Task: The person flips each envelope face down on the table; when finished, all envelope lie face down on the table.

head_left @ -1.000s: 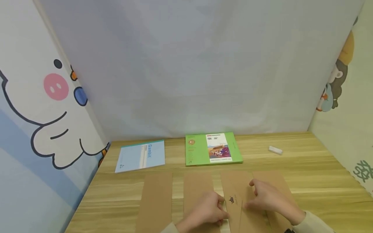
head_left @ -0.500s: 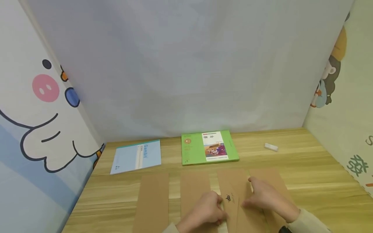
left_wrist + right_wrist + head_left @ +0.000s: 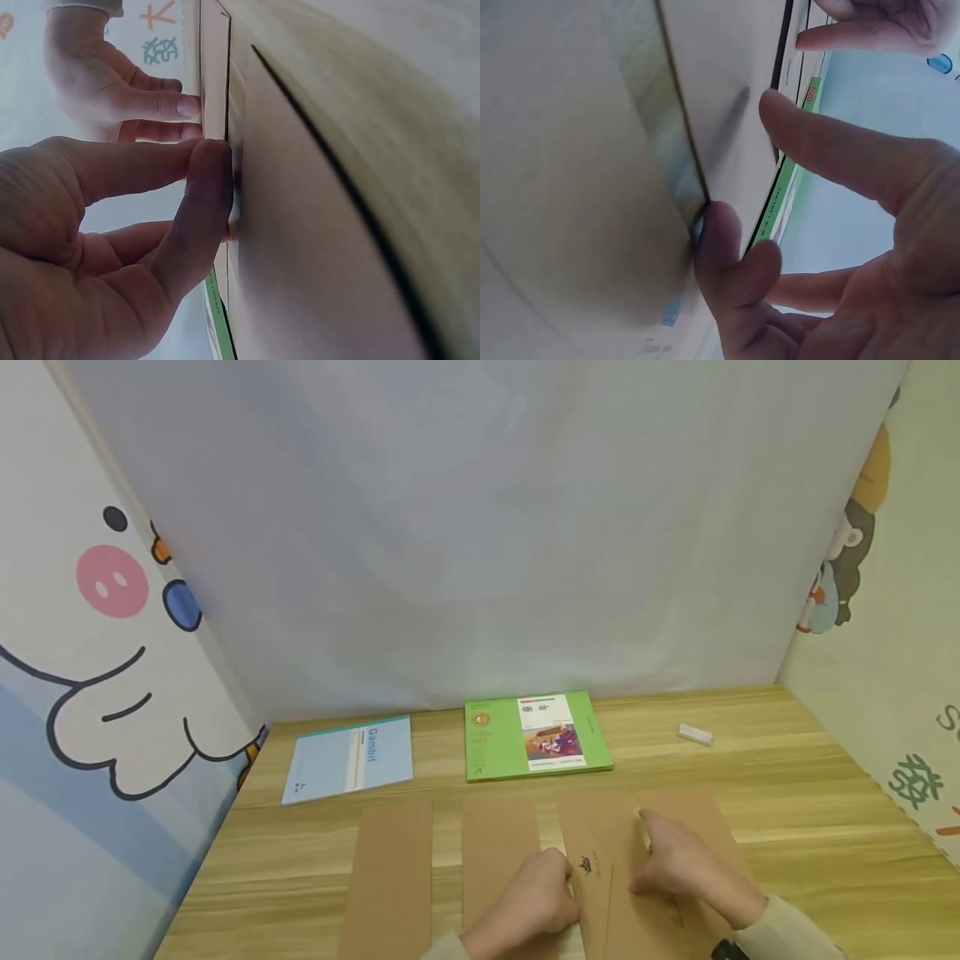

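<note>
Several tall brown kraft-paper pieces lie side by side, among them the outer left piece [image 3: 390, 877] and the second piece [image 3: 501, 839]. The third piece [image 3: 630, 918] bears a small black crown print and a slanting line down its face. At its left edge my left hand [image 3: 536, 897] has thumb and forefinger drawn together; the left wrist view shows their tips meeting there. My right hand [image 3: 678, 864] reaches across its right side with thumb and finger spread. In the right wrist view a finger [image 3: 720, 232] touches that piece's edge, beside the outer right piece [image 3: 570, 150].
Behind the row lie a light blue notebook [image 3: 351, 762] marked Gambit and a green book [image 3: 495, 760]. A small white eraser-like block [image 3: 696, 734] sits at the back right of the wooden table [image 3: 810, 827]. Patterned walls flank both sides.
The head view has shifted slightly, so everything sits a little further left. Both hands stay at the crown-marked piece with little movement; the left fingers look slightly more tucked at its edge.
</note>
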Demonstrator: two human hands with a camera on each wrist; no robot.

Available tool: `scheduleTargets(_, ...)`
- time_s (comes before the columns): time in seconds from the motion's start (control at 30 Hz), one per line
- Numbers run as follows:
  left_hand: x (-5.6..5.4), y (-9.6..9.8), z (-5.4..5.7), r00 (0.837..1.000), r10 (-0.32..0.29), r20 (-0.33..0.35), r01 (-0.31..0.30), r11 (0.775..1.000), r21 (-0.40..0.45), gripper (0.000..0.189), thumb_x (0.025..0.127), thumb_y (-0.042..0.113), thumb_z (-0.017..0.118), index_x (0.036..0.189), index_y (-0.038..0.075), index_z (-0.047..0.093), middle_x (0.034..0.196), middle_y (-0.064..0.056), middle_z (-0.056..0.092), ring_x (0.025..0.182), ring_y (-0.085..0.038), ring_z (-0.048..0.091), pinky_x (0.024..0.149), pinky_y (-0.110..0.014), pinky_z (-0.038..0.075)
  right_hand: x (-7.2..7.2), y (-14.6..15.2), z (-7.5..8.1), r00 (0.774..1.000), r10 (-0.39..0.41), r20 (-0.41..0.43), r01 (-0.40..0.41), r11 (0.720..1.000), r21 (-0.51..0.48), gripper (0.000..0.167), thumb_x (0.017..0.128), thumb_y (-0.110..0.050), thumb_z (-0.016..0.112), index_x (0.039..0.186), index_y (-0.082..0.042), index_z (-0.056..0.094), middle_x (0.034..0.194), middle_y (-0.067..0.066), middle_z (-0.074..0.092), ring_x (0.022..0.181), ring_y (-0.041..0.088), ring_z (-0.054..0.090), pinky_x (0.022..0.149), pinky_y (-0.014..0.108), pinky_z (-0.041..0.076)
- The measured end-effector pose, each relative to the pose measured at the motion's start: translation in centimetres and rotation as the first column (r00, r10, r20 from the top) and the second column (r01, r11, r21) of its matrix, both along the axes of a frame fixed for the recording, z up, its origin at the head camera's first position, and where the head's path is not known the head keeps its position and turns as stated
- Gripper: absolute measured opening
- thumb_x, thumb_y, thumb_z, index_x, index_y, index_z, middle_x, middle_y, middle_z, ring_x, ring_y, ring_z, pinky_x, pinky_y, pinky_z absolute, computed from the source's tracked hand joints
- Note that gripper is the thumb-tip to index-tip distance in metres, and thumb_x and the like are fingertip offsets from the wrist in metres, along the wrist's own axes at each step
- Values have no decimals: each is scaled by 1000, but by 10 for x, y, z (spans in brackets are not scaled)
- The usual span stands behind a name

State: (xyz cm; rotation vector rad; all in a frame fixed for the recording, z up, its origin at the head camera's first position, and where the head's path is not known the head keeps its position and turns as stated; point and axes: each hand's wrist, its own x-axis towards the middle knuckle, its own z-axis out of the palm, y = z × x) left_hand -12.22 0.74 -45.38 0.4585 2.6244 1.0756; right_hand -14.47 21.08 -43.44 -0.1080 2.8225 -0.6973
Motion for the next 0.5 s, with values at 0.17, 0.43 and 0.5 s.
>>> scheduleTargets(0.17,1,5,0,999,26,-34,-27,999,-33,24,53,-13,54,57,10,53,52,0,47,41,-11,37,36,-23,30,-2,5,-1,999,-27,19,27,999,-20,101,51,-13,91,131,17,38,83,13,61,80,29,59,73,46,51)
scheduleTargets(0.43,1,7,-1,997,22,-72,-26,999,-45,22,52,-14,54,60,7,55,52,-1,47,40,-11,39,33,-23,31,-2,11,-3,998,-29,54,34,995,-91,99,55,-11,91,131,19,36,84,12,64,79,28,62,74,46,52)
scheduleTargets(0.5,2,7,-1,997,15,-80,-18,999,-41,23,52,-14,53,61,6,56,52,-1,47,39,-10,38,32,-22,30,-2,11,-3,998,-32,57,37,994,-99,97,55,-11,91,131,19,37,80,9,63,76,24,61,73,44,51)
